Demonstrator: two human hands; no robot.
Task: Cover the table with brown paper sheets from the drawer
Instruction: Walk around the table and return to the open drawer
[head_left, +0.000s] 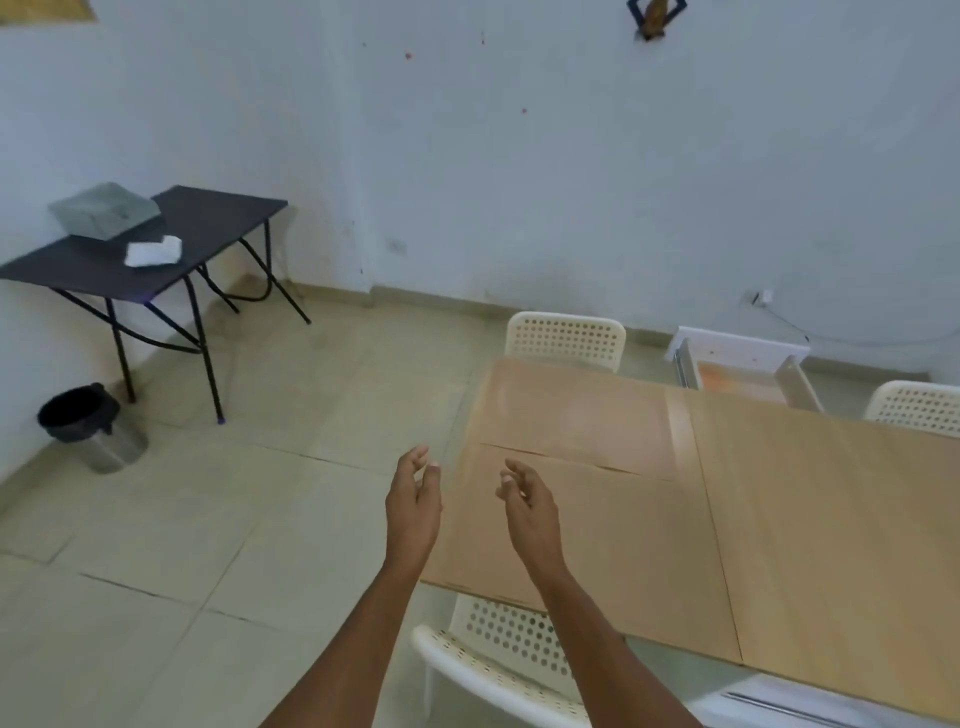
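Brown paper sheets (597, 525) lie flat over the tabletop (678, 423), overlapping one another: one at the far left corner, one at the near left corner, and a large one (831, 545) over the right part. A narrow strip of bare wood shows between the far-left sheet and the right one. Beyond the tabletop's far edge an open white drawer (743, 371) sits on the floor with something orange-brown inside; whether that is more paper cannot be told.

The left hand (413, 506) hangs just off the tabletop's left edge, above the floor, fingers loosely curled and parted, holding nothing. The right hand (530, 512) hovers over the near-left sheet, its grip likewise slack and empty.

White perforated chairs stand at the near edge (498, 654) and at the far edge (566, 338). Well apart, by the wall, a black folding table (218, 223) carries a grey box (104, 210) and a white cloth (154, 252), and a bin (91, 426) stands beside it.
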